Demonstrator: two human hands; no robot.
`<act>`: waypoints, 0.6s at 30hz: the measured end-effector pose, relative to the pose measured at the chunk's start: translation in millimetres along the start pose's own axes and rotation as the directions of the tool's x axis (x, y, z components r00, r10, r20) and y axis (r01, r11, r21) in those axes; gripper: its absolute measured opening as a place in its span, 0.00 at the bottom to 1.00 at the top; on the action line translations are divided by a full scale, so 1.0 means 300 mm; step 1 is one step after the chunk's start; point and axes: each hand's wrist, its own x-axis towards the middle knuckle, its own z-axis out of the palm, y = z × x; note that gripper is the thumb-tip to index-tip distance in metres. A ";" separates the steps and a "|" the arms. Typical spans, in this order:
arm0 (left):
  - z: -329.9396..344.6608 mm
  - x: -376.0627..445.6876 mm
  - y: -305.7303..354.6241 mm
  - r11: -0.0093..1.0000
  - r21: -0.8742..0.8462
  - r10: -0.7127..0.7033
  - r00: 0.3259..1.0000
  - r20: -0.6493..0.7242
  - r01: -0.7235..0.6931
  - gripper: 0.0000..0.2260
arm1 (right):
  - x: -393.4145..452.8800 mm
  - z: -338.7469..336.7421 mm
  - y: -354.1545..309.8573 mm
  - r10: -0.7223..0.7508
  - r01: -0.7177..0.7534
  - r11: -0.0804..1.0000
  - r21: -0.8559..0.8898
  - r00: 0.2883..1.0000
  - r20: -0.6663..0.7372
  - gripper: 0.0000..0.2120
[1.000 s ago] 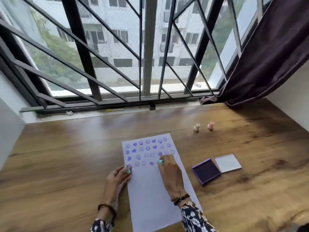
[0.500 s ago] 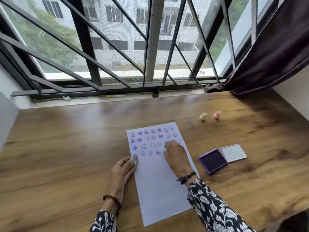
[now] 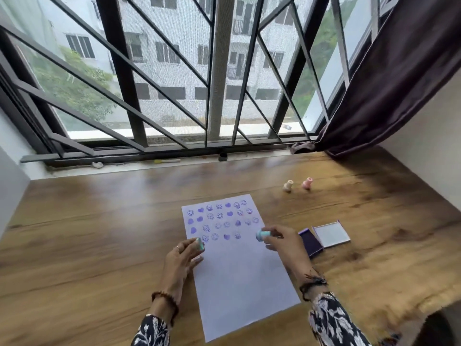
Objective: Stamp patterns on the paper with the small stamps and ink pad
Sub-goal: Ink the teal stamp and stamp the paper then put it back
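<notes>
A white sheet of paper (image 3: 239,275) lies on the wooden table, its top part covered with rows of purple smiley and heart prints. My left hand (image 3: 180,260) rests at the sheet's left edge and holds a small teal stamp (image 3: 199,244). Lifted a little above the sheet's right edge, my right hand (image 3: 283,245) grips a second teal stamp (image 3: 262,235) turned on its side. The open purple ink pad (image 3: 310,242) sits just right of that hand, partly hidden by it, with its white lid (image 3: 331,233) folded out beside it.
A cream stamp (image 3: 288,185) and a pink stamp (image 3: 307,183) stand on the table (image 3: 87,233) behind the paper to the right. A barred window runs along the far edge. A dark curtain (image 3: 374,96) hangs at the right by a white wall.
My right hand has lifted its stamp off the paper and moved right, toward the ink pad. My left hand stays at the sheet's left edge. The view has tilted upward.
</notes>
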 end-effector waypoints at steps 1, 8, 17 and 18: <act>0.058 -0.006 -0.003 1.000 0.023 -0.009 0.999 0.041 0.009 0.04 | -0.027 -0.050 0.008 0.014 -0.015 0.996 0.086 1.000 0.015 0.07; 0.244 -0.068 -0.013 0.996 -0.007 -0.088 0.967 0.240 0.092 0.06 | -0.132 -0.068 -0.047 -0.123 0.103 0.982 0.161 0.985 0.119 0.13; 0.362 -0.085 0.004 0.999 0.003 -0.052 0.947 0.316 0.054 0.08 | -0.126 -0.133 -0.113 -0.243 0.236 0.969 0.077 0.964 0.105 0.13; 0.374 -0.084 0.005 0.999 0.004 -0.048 0.948 0.314 0.049 0.08 | -0.124 -0.143 -0.119 -0.256 0.250 0.966 0.066 0.961 0.106 0.13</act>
